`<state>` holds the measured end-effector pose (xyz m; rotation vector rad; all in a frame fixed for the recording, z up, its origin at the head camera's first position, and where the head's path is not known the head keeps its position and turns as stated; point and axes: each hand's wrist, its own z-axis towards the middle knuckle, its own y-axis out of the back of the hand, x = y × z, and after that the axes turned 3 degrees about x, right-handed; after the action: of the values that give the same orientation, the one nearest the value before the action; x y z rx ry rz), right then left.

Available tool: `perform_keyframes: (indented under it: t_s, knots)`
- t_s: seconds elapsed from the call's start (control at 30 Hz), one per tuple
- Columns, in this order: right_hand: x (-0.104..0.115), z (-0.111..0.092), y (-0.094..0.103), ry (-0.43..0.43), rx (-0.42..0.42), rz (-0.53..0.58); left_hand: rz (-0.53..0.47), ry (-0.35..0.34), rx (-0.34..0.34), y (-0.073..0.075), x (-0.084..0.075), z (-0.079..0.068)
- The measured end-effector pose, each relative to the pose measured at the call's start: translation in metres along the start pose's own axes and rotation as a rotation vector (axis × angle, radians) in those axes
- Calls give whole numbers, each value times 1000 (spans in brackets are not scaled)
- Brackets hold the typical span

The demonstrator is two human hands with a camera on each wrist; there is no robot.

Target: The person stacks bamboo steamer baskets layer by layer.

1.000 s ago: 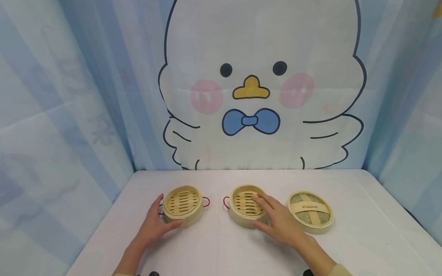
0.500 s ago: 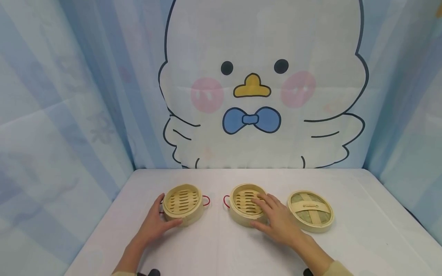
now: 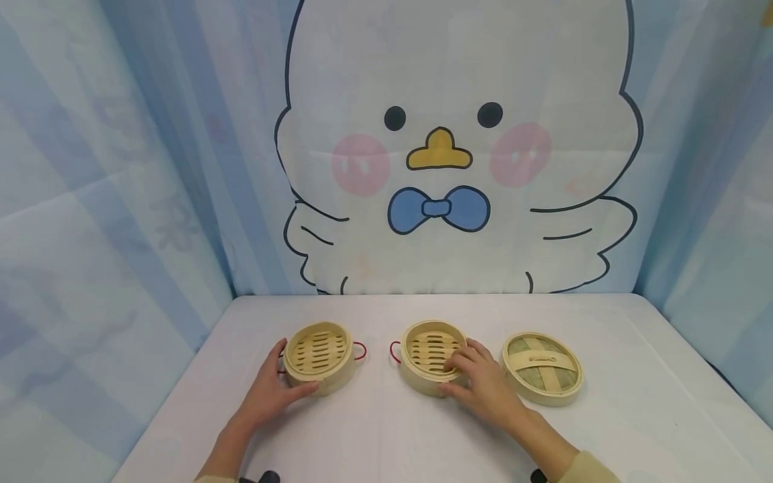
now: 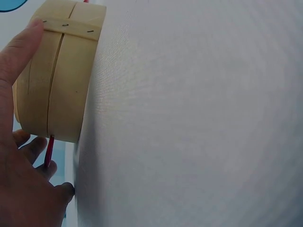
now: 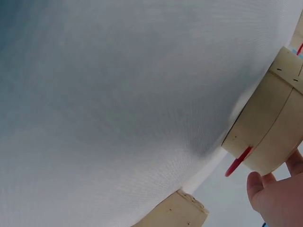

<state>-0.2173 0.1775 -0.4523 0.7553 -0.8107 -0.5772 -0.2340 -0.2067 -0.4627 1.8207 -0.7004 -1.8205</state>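
Note:
A round bamboo steamer basket with a slotted base [image 3: 320,351] sits on the left of the table. My left hand [image 3: 266,390] holds its near-left side, thumb at the front and fingers on the left by a red handle. In the left wrist view the thumb lies against the stapled band of that steamer [image 4: 71,80]. A second slotted bamboo steamer [image 3: 425,352] stands in the middle. My right hand [image 3: 486,392] grips its right side, fingers over the rim and thumb on the front wall. A red handle shows beneath this steamer's wall [image 5: 265,116] in the right wrist view.
A bamboo steamer lid [image 3: 543,364] with crossed strips lies on the white tabletop [image 3: 380,429], just right of my right hand. Curtains with a cartoon bird [image 3: 459,67] close off the back and sides.
My right fingers have drawn in, from spread over the middle steamer's slats to curled over its right rim. The left hand and the steamers keep their places.

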Motion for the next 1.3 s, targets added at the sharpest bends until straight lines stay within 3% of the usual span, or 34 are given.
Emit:
perform_keyframes:
  t_s: [0.63,0.93,1.3]
  knots:
    - [-2,0,1,-57,-30,116,-25,16,16,1,-2,2]
    - [-3,2,2,-7,-42,187,-68,21,19,2,0,3]
    - [-3,5,0,100,-94,164,-74,10,-5,1,2,5]
